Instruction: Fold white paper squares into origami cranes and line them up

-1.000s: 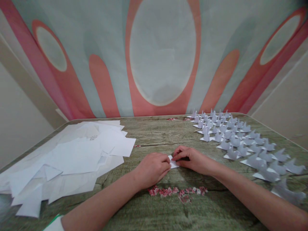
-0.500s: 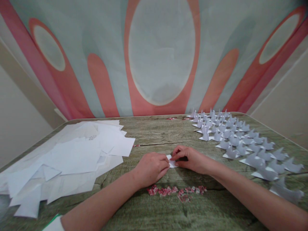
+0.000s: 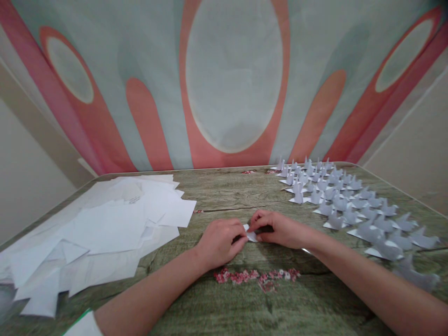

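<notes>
A small folded piece of white paper [image 3: 251, 236] lies low over the middle of the table, between my two hands. My left hand [image 3: 222, 240] grips its left edge, thumb and fingers bent together. From the other side my right hand [image 3: 271, 228] pinches the same piece with thumb and forefinger. Much of the paper is hidden behind the fingers, so its exact fold cannot be made out.
Loose white paper sheets [image 3: 108, 224] are heaped on the left of the wood-patterned table [image 3: 224, 191]. Rows of folded paper birds [image 3: 339, 200] stand on the right, the nearest beside my right forearm. A patterned backdrop [image 3: 234, 79] rises behind the table's far edge.
My left thumb has come away from the curled fingers and now shows at the paper's edge. The right hand keeps its pinch almost unmoved. The view has shifted very slightly.
</notes>
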Action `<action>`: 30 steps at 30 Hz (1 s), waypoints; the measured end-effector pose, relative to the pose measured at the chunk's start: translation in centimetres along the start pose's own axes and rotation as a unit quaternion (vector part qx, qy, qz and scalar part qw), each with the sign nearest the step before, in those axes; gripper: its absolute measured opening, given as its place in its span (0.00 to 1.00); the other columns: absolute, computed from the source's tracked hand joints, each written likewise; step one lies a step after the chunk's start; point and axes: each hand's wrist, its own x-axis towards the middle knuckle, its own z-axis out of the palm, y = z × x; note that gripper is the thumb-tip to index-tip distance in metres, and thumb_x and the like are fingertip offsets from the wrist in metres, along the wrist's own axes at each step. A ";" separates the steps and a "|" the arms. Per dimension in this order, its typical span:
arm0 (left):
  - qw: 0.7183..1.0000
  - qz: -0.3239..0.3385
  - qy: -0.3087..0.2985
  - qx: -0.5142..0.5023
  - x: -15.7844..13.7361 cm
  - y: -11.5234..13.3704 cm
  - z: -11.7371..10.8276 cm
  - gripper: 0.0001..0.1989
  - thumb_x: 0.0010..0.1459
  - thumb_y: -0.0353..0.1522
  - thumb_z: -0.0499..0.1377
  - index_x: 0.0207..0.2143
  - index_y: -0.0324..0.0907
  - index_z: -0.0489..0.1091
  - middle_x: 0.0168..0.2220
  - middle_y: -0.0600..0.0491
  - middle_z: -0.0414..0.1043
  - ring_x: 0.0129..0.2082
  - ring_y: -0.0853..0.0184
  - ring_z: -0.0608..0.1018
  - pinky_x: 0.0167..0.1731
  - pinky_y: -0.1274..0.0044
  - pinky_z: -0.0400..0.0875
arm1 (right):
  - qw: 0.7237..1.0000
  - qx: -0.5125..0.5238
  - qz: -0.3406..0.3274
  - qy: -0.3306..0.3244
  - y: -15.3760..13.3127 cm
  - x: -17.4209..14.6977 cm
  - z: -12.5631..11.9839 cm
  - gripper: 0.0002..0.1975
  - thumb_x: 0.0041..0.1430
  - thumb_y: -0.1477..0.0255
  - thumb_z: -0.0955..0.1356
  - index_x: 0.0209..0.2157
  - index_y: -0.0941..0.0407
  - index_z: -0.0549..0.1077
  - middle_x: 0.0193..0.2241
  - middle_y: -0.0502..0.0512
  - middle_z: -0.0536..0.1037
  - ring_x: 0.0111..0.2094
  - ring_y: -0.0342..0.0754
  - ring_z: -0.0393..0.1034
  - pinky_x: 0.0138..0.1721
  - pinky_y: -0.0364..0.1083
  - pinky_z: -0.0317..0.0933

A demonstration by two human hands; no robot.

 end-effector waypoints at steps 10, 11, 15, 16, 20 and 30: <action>1.000 -0.013 0.008 -0.026 0.1 -0.4 0.3 0.06 0.57 0.31 0.53 0.31 0.42 0.69 0.32 0.53 0.70 0.33 0.68 0.72 0.35 0.78 0.64 | 1.000 0.000 -0.011 -0.015 0.2 0.0 0.0 0.11 0.52 0.73 0.67 0.39 0.50 0.75 0.36 0.52 0.71 0.38 0.45 0.66 0.43 0.46 0.59; 1.000 -0.015 0.007 -0.026 0.1 -0.4 0.3 0.06 0.57 0.31 0.53 0.31 0.42 0.69 0.32 0.53 0.70 0.33 0.68 0.72 0.35 0.78 0.64 | 1.000 -0.001 -0.011 -0.014 0.2 0.0 0.0 0.11 0.52 0.73 0.67 0.39 0.50 0.75 0.36 0.52 0.70 0.38 0.45 0.66 0.43 0.46 0.59; 0.999 -0.022 0.007 -0.023 0.2 -0.3 0.3 0.05 0.56 0.30 0.53 0.30 0.42 0.69 0.32 0.54 0.70 0.33 0.68 0.72 0.35 0.78 0.64 | 1.000 -0.008 -0.012 -0.010 0.2 0.0 0.0 0.11 0.52 0.74 0.67 0.39 0.51 0.75 0.36 0.52 0.70 0.38 0.45 0.66 0.43 0.46 0.59; 0.999 -0.024 0.008 -0.022 0.2 -0.2 0.3 0.05 0.56 0.31 0.53 0.30 0.42 0.69 0.32 0.54 0.70 0.33 0.68 0.72 0.34 0.79 0.63 | 1.000 -0.011 -0.011 -0.010 0.1 -0.1 0.0 0.11 0.52 0.75 0.67 0.38 0.52 0.75 0.36 0.52 0.71 0.38 0.45 0.66 0.43 0.46 0.59; 0.999 -0.034 0.011 -0.019 0.3 -0.2 0.4 0.05 0.56 0.31 0.53 0.31 0.42 0.69 0.32 0.54 0.70 0.33 0.68 0.71 0.34 0.79 0.63 | 1.000 -0.023 -0.009 -0.001 -0.4 -0.3 0.0 0.11 0.51 0.77 0.67 0.38 0.54 0.75 0.36 0.53 0.71 0.39 0.46 0.66 0.43 0.46 0.59; 0.999 -0.046 0.008 0.002 0.6 0.2 0.6 0.05 0.56 0.30 0.52 0.31 0.41 0.68 0.32 0.54 0.69 0.33 0.68 0.71 0.34 0.79 0.63 | 0.993 -0.108 -0.022 0.032 -1.0 -0.9 0.8 0.13 0.53 0.79 0.65 0.41 0.56 0.72 0.37 0.54 0.72 0.39 0.46 0.66 0.42 0.45 0.60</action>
